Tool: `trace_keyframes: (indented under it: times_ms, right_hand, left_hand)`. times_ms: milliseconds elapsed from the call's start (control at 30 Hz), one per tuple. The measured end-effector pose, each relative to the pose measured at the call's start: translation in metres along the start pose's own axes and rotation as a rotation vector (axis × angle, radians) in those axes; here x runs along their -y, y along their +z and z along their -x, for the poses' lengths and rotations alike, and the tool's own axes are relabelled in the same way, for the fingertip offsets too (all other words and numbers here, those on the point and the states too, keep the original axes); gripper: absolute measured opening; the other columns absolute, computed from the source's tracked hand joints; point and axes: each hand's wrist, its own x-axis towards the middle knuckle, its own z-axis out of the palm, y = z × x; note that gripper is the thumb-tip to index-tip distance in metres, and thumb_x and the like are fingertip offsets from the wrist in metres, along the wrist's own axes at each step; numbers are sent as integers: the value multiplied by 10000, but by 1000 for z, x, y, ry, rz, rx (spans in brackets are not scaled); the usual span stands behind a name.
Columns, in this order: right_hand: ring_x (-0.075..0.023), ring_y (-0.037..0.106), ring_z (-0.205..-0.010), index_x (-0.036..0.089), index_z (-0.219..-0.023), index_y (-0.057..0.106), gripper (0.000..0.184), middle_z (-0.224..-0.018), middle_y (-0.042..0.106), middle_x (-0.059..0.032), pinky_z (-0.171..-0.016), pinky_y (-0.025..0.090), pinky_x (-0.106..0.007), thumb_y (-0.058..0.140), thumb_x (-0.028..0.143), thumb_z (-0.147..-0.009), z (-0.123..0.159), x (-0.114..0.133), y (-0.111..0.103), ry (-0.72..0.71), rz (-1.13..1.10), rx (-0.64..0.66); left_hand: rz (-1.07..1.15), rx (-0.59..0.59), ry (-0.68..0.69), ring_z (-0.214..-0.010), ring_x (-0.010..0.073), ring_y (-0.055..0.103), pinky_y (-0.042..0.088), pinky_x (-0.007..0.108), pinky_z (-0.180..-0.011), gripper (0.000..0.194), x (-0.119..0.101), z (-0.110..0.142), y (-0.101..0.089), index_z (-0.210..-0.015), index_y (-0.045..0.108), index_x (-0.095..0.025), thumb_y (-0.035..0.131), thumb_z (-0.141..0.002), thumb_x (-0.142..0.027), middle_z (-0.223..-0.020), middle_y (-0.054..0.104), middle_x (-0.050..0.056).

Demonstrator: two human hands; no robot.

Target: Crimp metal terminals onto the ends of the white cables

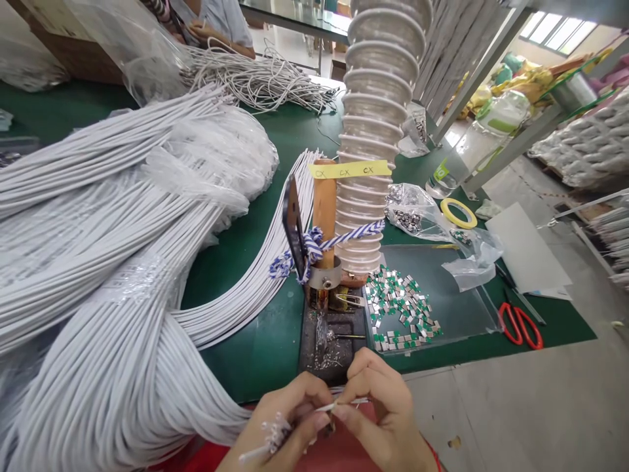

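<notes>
Close to my body, my left hand [295, 416] is closed with a white cable [323, 408] between thumb and forefinger. Several more white cable ends [275, 432] stick out from its palm. My right hand [381, 410] pinches the tip of the same cable, fingertips almost touching the left ones. What exactly sits at that tip is too small to make out. Just beyond both hands is a dark metal fixture [309, 351] with a wooden post [324, 203] tied by blue-and-white cord. Small metal connectors with green boards [403, 308] lie to its right.
Large bundles of white cable [113, 367] cover the left side. A ribbed clear hose [371, 131] rises behind the post. On the right are red-handled scissors [521, 324], yellow tape [458, 213], a plastic bottle [452, 167] and bagged parts [413, 213]. Across the table sits another person [216, 23].
</notes>
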Motion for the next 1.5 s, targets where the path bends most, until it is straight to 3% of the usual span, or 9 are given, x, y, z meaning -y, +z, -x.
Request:
trace_keyframes:
  times_ms: [133, 267, 733, 1100, 1200, 1333, 1500]
  right_hand:
    - [-165, 577, -711, 199, -867, 717, 131, -792, 583, -25, -624, 489, -245, 652, 281, -946, -3, -9, 3, 9, 51, 23]
    - [-169, 582, -724, 198, -865, 733, 101, -774, 603, -27, -641, 492, -245, 655, 211, -928, -6, -14, 1, 39, 70, 62]
    - [-152, 560, -678, 192, -861, 754, 127, -764, 577, -15, -585, 454, -235, 642, 139, -891, -4, -14, -3, 114, 19, 143]
    - [-139, 506, -641, 191, -687, 565, 196, -705, 502, 11, -562, 374, -228, 524, 6, -736, -8, -4, 4, 33, 100, 167]
    - [-159, 558, -716, 194, -796, 605, 195, -784, 562, -18, -625, 418, -239, 512, 25, -825, -6, 1, -9, 30, 215, 203]
    - [-203, 577, -816, 209, -904, 605, 182, -859, 598, -45, -718, 439, -285, 490, 72, -937, -8, -6, -50, 80, 504, 133]
    - [-246, 561, -824, 222, -819, 545, 146, -849, 596, -49, -688, 421, -316, 530, 142, -941, -17, -26, -88, 188, 745, 91]
  left_hand:
    - [9, -77, 101, -754, 195, 684, 518, 224, -668, 133, -2, -19, -9, -776, 725, -203, 650, -880, -239, -829, 739, 41]
    - [-41, -135, 188, -691, 172, 637, 485, 228, -646, 168, -2, -31, -15, -688, 725, -199, 673, -848, -199, -805, 692, 31]
    - [-29, -95, 154, -677, 163, 602, 435, 231, -622, 190, -2, -30, -15, -677, 708, -184, 659, -856, -223, -834, 662, 40]
    - [4, 2, 291, -740, 168, 648, 478, 214, -682, 159, 4, -33, -19, -715, 748, -195, 682, -851, -146, -778, 674, 20]
    - [-14, -12, 307, -733, 164, 653, 481, 209, -670, 155, 4, -33, -19, -732, 755, -200, 677, -844, -126, -784, 673, 18]
    - [-55, -37, 323, -749, 167, 667, 487, 211, -678, 162, 4, -33, -19, -743, 748, -199, 655, -845, -114, -808, 686, 27]
    - [-95, -18, 332, -767, 172, 675, 504, 218, -698, 182, 6, -34, -21, -774, 745, -199, 610, -875, -128, -851, 688, 45]
